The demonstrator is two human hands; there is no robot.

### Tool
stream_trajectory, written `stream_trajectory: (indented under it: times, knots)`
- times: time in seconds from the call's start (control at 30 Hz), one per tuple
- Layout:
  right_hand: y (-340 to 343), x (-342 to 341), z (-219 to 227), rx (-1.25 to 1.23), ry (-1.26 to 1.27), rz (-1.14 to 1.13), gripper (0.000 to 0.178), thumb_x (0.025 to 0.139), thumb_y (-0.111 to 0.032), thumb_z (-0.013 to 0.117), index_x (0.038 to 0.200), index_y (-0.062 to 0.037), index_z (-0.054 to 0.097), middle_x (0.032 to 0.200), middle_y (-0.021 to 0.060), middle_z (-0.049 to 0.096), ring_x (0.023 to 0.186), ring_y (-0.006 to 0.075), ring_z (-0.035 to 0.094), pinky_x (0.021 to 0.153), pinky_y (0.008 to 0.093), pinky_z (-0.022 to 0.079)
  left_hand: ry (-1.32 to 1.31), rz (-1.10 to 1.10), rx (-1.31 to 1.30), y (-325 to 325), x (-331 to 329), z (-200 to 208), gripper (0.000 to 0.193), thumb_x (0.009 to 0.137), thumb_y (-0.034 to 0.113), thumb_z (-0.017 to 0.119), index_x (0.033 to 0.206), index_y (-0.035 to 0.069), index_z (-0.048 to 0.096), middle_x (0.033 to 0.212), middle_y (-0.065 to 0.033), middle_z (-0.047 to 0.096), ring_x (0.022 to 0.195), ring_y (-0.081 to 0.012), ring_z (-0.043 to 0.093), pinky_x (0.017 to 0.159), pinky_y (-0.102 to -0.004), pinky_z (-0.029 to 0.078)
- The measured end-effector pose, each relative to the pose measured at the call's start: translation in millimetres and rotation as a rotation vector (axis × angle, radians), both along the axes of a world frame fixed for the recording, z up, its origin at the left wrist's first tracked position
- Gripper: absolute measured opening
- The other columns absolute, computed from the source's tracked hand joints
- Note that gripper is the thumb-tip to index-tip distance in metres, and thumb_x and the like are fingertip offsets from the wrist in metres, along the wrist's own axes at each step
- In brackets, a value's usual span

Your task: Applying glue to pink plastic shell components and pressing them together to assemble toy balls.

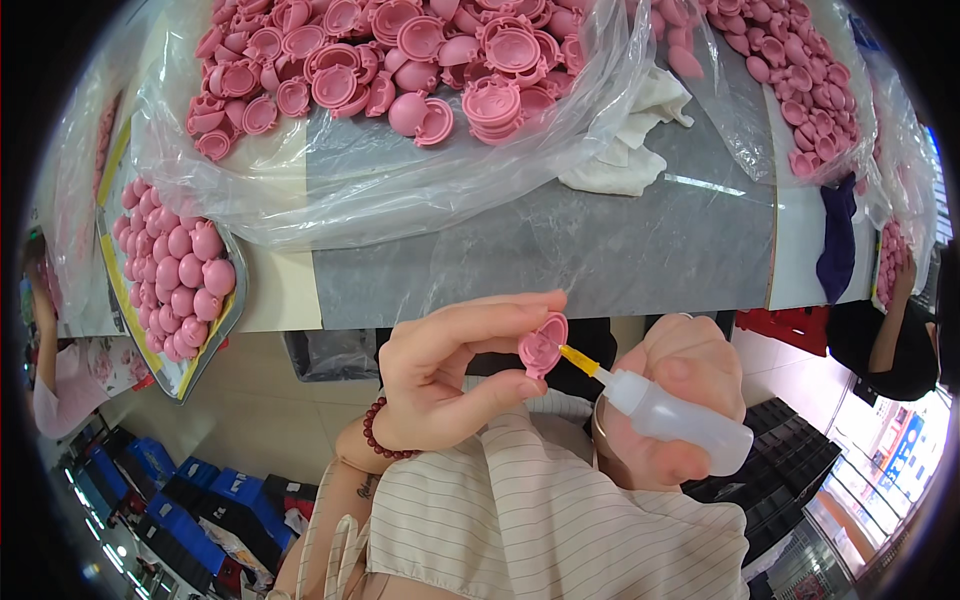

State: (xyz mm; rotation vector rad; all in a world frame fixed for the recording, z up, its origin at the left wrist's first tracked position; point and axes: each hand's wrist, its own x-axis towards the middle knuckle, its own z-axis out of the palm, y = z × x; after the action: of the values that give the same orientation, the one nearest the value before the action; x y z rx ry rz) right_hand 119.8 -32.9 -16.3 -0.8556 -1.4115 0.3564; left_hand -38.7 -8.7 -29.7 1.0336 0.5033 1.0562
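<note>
Between the thumb and fingers of my left hand [440, 370] is a small pink plastic cup-shaped half shell [541, 345], its hollow side turned to the right. My right hand [690, 365] grips a translucent white squeeze bottle [685, 420] with a yellow needle tip [579, 360]. That tip points left and reaches the hollow of the shell; whether it touches the inside, I cannot tell. Both hands are in front of the table's near edge. Beyond them, a heap of loose pink half shells [335, 75] lies on clear plastic sheeting [400, 215].
A tray [237, 300] of closed pink balls stands at the left on the grey table [690, 250]. White cloth [625, 150] lies at the middle right, a dark purple cloth [837, 240] farther right. More pink pieces [800, 90] lie at the far right. Other people sit at both sides.
</note>
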Motion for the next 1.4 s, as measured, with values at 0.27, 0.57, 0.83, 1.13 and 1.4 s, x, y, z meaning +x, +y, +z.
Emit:
stream_trajectory:
  times: [0.27, 0.57, 0.83, 1.13, 1.4]
  knots:
    - [2.1, 2.5, -8.4, 0.105, 0.057, 0.008, 0.055, 0.081, -0.05, 0.042, 0.09, 0.0027, 0.053, 0.063, 0.0041, 0.041, 0.053, 0.0126, 0.035, 0.042, 0.0243, 0.022, 0.209, 0.171, 0.141, -2.5, 1.5, 3.0, 0.035, 0.064, -0.005, 0.065, 0.098, -0.005, 0.055, 0.102, -0.0218, 0.055, 0.089, -0.022, 0.058, 0.075, -0.0277, 0.046]
    - [11.3, 105.5, -4.0, -0.146, 0.034, -0.812, 0.036, 0.081, -0.006, 0.049, 0.109, 0.0135, 0.038, 0.103, 0.0253, 0.051, 0.092, 0.0254, 0.054, 0.08, 0.0296, 0.044, -0.413, -0.108, -0.036, 7.8, -1.8, -16.7, 0.036, 0.073, -0.006, 0.055, 0.107, -0.002, 0.044, 0.111, -0.0272, 0.046, 0.09, -0.024, 0.057, 0.074, -0.0311, 0.048]
    - [-3.8, 231.0, -27.5, -0.446, -0.093, -0.901, 0.045, 0.073, -0.007, 0.063, 0.108, 0.0104, 0.04, 0.1, 0.0172, 0.056, 0.088, 0.0179, 0.055, 0.076, 0.0252, 0.044, -0.548, -0.231, -0.325, 8.8, -4.0, -16.0, 0.033, 0.073, 0.008, 0.063, 0.1, 0.009, 0.044, 0.103, -0.0166, 0.054, 0.069, -0.0267, 0.058, 0.051, -0.0306, 0.049]
    - [36.6, 166.4, 19.9, -0.088, -0.376, -0.903, 0.026, 0.07, -0.004, 0.065, 0.093, 0.0009, 0.054, 0.094, 0.0069, 0.056, 0.081, 0.0135, 0.05, 0.067, 0.0238, 0.04, -0.333, -0.167, -0.165, 9.8, -4.6, -5.8, 0.04, 0.068, 0.001, 0.064, 0.104, 0.0, 0.046, 0.105, -0.0214, 0.052, 0.083, -0.024, 0.057, 0.069, -0.0307, 0.048]
    - [142.5, 192.8, 4.4, -0.365, -1.185, -0.392, 0.037, 0.073, -0.013, 0.056, 0.108, -0.005, 0.049, 0.109, 0.0114, 0.05, 0.101, 0.023, 0.047, 0.084, 0.0313, 0.037, -0.082, -0.064, -0.004, 1.5, -3.7, 2.8, 0.043, 0.064, -0.01, 0.062, 0.104, -0.006, 0.048, 0.107, -0.0204, 0.052, 0.093, -0.0199, 0.055, 0.081, -0.0298, 0.045]
